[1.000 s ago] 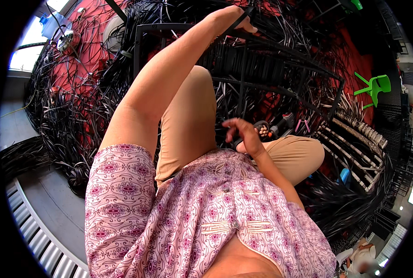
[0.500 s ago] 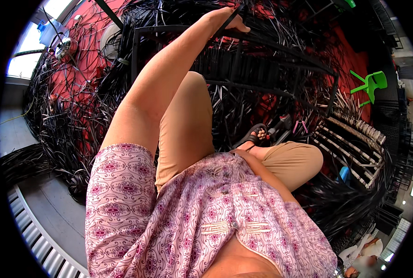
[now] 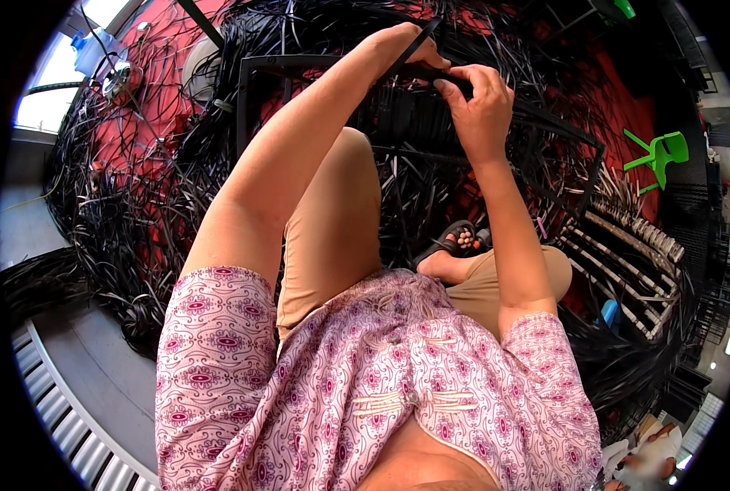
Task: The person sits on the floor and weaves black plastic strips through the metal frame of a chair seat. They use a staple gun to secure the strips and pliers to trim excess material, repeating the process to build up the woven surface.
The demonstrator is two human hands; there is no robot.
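A black metal frame, partly woven with black strips, stands before my knees. My left hand is at its far top bar, fingers closed. A flat black strip runs across that hand and seems held in it; the fingertips are partly hidden. Just to the right, my right hand has its thumb and fingers curled in at the same bar. Whether they pinch the bar or a strip on it, I cannot tell.
Loose black strips lie in heaps over the red floor covering. At the right are a pale slatted frame and a green chair. A blue water jug stands far left. Another person is at lower right.
My right hand has risen from beside my lap to the frame's far bar, close to my left hand. The left hand has stayed near the bar with the strip across it.
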